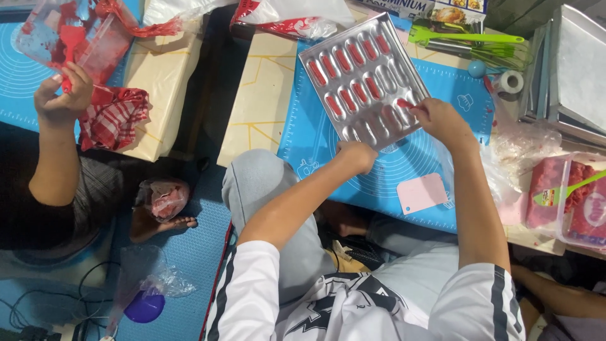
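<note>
— Over the blue mat [379, 183] on the counter [262, 104], what have we got in our hands?

— Our left hand [356, 155] is clenched on the near edge of the metal tray [363, 79], holding it tilted up off the mat. Our right hand [442, 120] rests at the tray's right edge, fingertips pressed on a red piece [404, 103] in one of the oval hollows; whether it grips the piece or only touches it, we cannot tell.

— And the tray itself?

— It sits between our two hands, above the mat, slanted with its far corner toward the top of the counter. Many of its hollows hold red filling; those nearest our hands look bare.

— What lies around us?

— Just below our right forearm a pink scraper [421, 192] lies flat on the mat. Farther right, a clear tub [565, 202] of red mixture stands at the counter's edge with a green spoon [568, 188] in it. Beyond the tray we see green tongs [464, 36] and a roll of tape [510, 81], and a stack of metal trays [577, 69] at the far right.

— Anyone else?

— Well off to our left, another person's hand [63, 95] holds a red spatula [68, 47] against a smeared plastic bag [69, 35], with a red checked cloth [113, 117] just beside it.
</note>
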